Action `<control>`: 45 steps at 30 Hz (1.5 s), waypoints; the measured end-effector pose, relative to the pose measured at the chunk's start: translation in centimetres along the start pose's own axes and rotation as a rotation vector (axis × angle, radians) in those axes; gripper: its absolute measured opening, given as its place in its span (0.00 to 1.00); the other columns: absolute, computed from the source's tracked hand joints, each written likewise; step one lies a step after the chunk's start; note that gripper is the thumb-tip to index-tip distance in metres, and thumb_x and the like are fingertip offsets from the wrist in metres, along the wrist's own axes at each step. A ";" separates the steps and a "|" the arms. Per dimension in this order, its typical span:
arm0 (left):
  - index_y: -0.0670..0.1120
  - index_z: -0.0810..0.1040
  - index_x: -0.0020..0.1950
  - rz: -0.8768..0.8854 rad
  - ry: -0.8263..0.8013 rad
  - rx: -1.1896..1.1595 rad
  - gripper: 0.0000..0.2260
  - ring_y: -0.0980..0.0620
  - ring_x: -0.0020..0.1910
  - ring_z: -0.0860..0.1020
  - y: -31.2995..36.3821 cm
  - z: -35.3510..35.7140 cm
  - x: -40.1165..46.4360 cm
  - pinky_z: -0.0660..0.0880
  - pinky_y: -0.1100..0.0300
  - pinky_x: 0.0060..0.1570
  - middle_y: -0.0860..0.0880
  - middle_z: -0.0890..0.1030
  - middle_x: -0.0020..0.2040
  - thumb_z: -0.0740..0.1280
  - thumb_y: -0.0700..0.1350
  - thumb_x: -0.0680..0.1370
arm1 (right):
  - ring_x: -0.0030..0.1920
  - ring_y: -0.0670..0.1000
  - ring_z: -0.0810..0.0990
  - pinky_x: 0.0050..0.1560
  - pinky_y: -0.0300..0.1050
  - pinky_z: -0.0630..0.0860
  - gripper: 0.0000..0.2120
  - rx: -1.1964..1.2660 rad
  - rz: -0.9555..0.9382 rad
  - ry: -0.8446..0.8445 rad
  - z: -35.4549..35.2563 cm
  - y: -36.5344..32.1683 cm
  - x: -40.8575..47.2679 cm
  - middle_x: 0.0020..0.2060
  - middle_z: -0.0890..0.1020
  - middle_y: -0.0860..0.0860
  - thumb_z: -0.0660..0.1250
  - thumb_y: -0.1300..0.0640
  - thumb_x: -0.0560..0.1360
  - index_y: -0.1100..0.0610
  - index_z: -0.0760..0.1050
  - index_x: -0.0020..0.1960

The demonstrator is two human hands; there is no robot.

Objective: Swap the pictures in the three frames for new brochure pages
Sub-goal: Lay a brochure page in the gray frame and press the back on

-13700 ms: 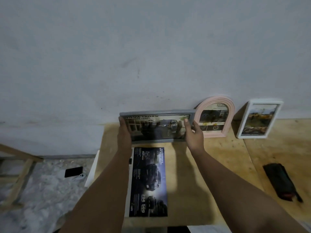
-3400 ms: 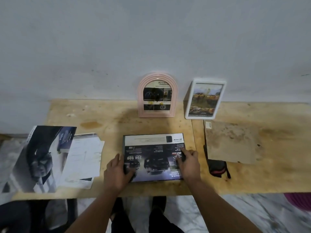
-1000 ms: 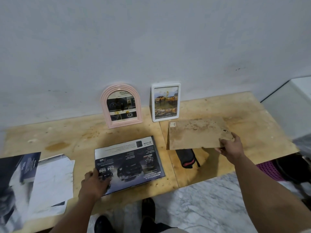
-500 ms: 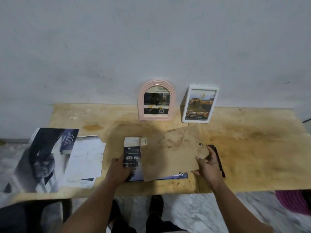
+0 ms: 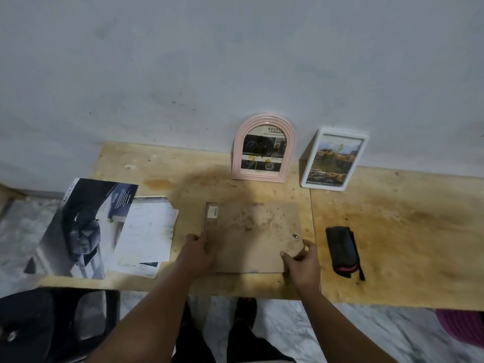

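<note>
Item 1, nearest: left hand (image 5: 197,254), fingers spread flat on the near-left corner of the backing board (image 5: 252,235), pressing rather than gripping.

Item 2: right hand (image 5: 301,260), fingers loosely curled at the board's near-right corner, thumb raised; whether it pinches the edge or only rests there cannot be told.

Item 3: backing board, brown, stained, lying flat near the front of the wooden table (image 5: 392,231). A small hanger loop sits near its right edge and a label at its far-left corner. The frame and brochure page presumably under it are hidden.
Risk: the page may slide or crease under the board if one corner is pushed down first; uneven pressure could leave the board proud of its recess.

Item 4: loose pages (image 5: 146,234) and a dark car brochure (image 5: 83,226), left of the board, the brochure overhanging the table's left edge.
Risk: a brush of the left forearm could send it to the floor.

Item 5: black folded umbrella (image 5: 341,251), right of the board, apart from it.

Item 6, farthest: pink arched frame (image 5: 264,149) and white frame (image 5: 335,159), leaning against the wall, both with pictures in them.
Risk: a jolt to the table could tip them forward.
</note>
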State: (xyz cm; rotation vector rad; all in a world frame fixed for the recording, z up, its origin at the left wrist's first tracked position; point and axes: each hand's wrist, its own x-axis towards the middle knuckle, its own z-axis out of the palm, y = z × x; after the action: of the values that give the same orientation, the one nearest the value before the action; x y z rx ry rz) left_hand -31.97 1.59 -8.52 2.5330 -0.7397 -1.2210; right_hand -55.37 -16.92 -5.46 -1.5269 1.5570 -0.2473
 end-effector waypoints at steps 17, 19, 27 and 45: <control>0.47 0.51 0.84 -0.004 0.032 0.080 0.39 0.42 0.62 0.76 0.5 0.3 -0.6 0.77 0.49 0.61 0.45 0.60 0.73 0.67 0.51 0.79 | 0.65 0.65 0.70 0.60 0.58 0.73 0.37 -0.605 0.124 -0.091 0.2 -1.6 1.8 0.66 0.65 0.59 0.75 0.40 0.70 0.52 0.61 0.70; 0.46 0.51 0.84 0.004 0.024 0.144 0.39 0.42 0.62 0.77 0.9 0.1 -0.8 0.78 0.49 0.59 0.45 0.61 0.72 0.67 0.53 0.79 | 0.66 0.64 0.67 0.63 0.60 0.72 0.34 -0.646 0.156 -0.108 0.2 -2.7 2.2 0.65 0.63 0.59 0.70 0.41 0.71 0.54 0.60 0.69; 0.47 0.51 0.84 0.238 0.169 0.373 0.41 0.37 0.83 0.50 4.7 -2.0 2.0 0.65 0.40 0.74 0.43 0.45 0.85 0.66 0.60 0.78 | 0.82 0.61 0.45 0.76 0.67 0.59 0.45 -0.893 -0.429 -0.383 3.1 -7.3 6.4 0.83 0.44 0.54 0.66 0.36 0.75 0.49 0.46 0.82; 0.48 0.37 0.84 0.298 0.102 0.438 0.41 0.46 0.83 0.38 3.5 0.1 5.7 0.44 0.35 0.79 0.50 0.33 0.83 0.54 0.67 0.82 | 0.80 0.57 0.30 0.80 0.63 0.39 0.48 -0.989 -0.457 -0.470 4.8 -4.6 7.2 0.80 0.30 0.54 0.57 0.28 0.76 0.48 0.35 0.83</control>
State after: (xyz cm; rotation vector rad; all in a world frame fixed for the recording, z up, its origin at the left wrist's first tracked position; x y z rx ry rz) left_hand -30.28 -4.42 -10.87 2.6491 -1.4312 -0.9008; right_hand -47.52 -22.05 -8.24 -2.4604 0.9355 0.6959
